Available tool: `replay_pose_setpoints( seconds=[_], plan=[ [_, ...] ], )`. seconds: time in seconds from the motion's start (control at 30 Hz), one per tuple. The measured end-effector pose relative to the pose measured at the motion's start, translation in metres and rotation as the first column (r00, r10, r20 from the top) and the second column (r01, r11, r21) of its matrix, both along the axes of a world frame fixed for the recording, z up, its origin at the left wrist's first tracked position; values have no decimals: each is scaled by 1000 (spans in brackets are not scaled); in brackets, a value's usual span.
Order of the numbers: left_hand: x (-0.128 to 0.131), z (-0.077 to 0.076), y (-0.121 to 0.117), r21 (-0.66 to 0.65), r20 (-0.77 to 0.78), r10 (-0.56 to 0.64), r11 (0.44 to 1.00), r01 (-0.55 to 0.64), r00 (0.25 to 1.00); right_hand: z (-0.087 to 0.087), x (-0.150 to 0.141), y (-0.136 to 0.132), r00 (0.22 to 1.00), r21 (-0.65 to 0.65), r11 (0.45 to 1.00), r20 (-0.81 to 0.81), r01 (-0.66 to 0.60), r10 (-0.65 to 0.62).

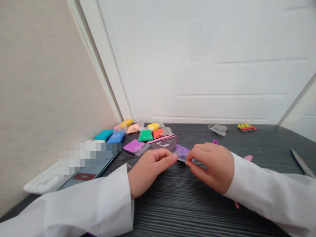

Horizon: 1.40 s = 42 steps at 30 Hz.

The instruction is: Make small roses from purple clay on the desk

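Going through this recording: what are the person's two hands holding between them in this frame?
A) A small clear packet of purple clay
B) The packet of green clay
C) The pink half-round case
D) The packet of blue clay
A: the left hand and right hand both pinch the small clear packet of purple clay between them.

CAM head | I'm reading one head-worn view | faces forward and down across the dark wood-grain table | sits close over the left hand and right hand | purple clay packet just below frame centre | white door fills the top, beige wall the left
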<state>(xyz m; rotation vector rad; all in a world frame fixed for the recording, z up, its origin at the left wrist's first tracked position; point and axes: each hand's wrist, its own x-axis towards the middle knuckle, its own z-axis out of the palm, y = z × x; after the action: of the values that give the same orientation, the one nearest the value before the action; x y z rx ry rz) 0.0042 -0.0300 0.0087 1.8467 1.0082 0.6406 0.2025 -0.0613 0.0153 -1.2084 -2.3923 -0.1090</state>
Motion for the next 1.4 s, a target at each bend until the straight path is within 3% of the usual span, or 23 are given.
replay_pose_setpoints(
  seconds=[0.1, 0.47, 0.8, 1.0, 1.2, 1.4],
  plan=[
    [0, -1, -2, -17, 27, 11, 1000, -11, 1000, -11, -5, -6, 998, 50, 997, 7, -57, 57],
    [-7, -9, 3, -118, 77, 3, 993, 6, 997, -24, -10, -6, 992, 73, 995, -101, -64, 71],
    [-12, -12, 4, -176, 99, -3, 984, 20, 995, -26, -11, -9, 988, 56, 995, -125, -83, 90],
    [-10, -9, 1, -118, 84, 53, 992, -43, 995, -28, -16, -9, 992, 124, 989, -95, -74, 86],
    [-12, -11, -3, -171, 126, 26, 985, -4, 992, -28, -18, -10, 992, 130, 989, -95, -70, 82],
    [-10, -11, -2, -131, 67, 21, 991, -12, 998, -27, -14, -10, 993, 122, 988, -57, -99, 107]
  ],
)
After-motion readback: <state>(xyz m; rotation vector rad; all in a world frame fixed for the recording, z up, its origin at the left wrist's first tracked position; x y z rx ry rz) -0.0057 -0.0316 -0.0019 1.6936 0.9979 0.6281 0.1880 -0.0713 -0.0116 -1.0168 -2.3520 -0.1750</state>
